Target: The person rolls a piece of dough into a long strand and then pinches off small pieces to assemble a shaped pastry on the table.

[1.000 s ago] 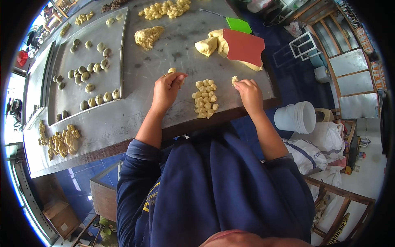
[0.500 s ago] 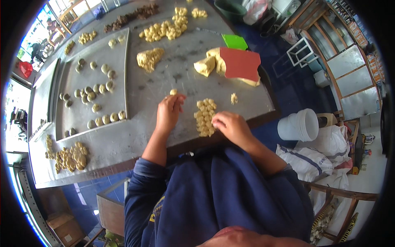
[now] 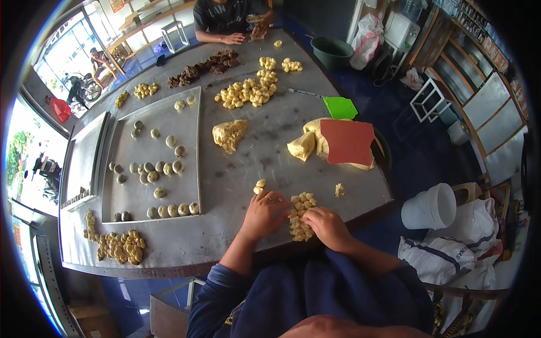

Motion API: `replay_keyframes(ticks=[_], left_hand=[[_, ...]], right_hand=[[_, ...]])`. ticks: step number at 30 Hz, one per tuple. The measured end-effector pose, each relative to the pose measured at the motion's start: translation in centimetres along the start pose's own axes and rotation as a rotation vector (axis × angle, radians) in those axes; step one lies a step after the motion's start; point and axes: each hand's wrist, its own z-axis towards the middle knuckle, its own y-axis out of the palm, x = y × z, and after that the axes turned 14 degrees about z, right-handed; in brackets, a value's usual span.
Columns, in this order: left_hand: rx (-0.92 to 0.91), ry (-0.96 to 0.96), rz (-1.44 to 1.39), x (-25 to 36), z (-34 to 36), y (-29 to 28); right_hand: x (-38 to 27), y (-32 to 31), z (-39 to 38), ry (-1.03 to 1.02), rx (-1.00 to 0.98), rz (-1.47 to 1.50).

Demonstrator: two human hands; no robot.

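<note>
A cluster of small pale dough pieces [image 3: 301,217] lies near the table's front edge, between my hands. My left hand [image 3: 265,214] is at its left side, palm down, fingers loosely curved and apart, with nothing visible in them. At its right side my right hand [image 3: 328,226] has its fingertips pinched together on a dough piece, mostly hidden by the fingers. Just beyond my left hand sit a couple of separate dough balls [image 3: 260,186]. A scrap of dough [image 3: 339,190] lies to the right of the cluster.
A red sheet [image 3: 346,142] covers part of a large dough mass [image 3: 311,135]; a green scraper [image 3: 340,107] lies beyond. To the left, a metal tray [image 3: 127,194] bears greyish balls. Opposite, a person [image 3: 228,19] works beside brown filling [image 3: 205,67]. A white bucket [image 3: 428,207] stands right.
The view has tilted up, bringing a person across the table into sight. My left hand has moved right to the dough cluster. A second ball now sits by the lone one.
</note>
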Motion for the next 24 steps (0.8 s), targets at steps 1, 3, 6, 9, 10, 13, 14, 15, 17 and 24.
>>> replay_keyframes(ticks=[1, 3, 6, 9, 10, 13, 14, 15, 17, 24], left_hand=[[-0.03, -0.007, -0.001, 0.1, 0.0, 0.0], [-0.076, 0.015, -0.039, 0.2, 0.2, -0.4], [-0.115, 0.052, -0.074, 0.0, 0.2, -0.5], [-0.063, 0.106, -0.077, -0.2, 0.1, 0.0], [-0.037, 0.125, -0.079, -0.3, 0.2, 0.2], [0.025, 0.191, -0.13, -0.5, 0.3, 0.9], [-0.03, 0.156, -0.149, -0.6, 0.2, 1.2], [-0.091, 0.124, -0.163, -0.7, -0.1, 1.1], [-0.146, 0.046, -0.202, -0.1, 0.0, 0.4], [0.019, -0.176, -0.29, 0.3, 0.2, -0.7]], right_hand=[[0.1, 0.3, 0.0, 0.003, -0.004, -0.005], [0.1, 0.5, 0.0, -0.002, 0.014, -0.038], [-0.2, 0.4, 0.0, -0.006, 0.035, -0.017], [-0.9, -0.6, 0.4, -0.001, 0.042, 0.051], [-1.0, -1.1, 0.7, 0.008, 0.042, 0.076], [0.0, -1.7, 1.3, 0.027, 0.041, 0.159], [0.6, -1.7, 1.5, 0.01, 0.061, 0.149], [0.6, -1.7, 1.7, 0.02, 0.083, 0.153], [1.2, -1.8, 2.0, 0.069, 0.061, 0.133], [0.7, 0.4, 2.2, -0.057, 0.061, -0.084]])
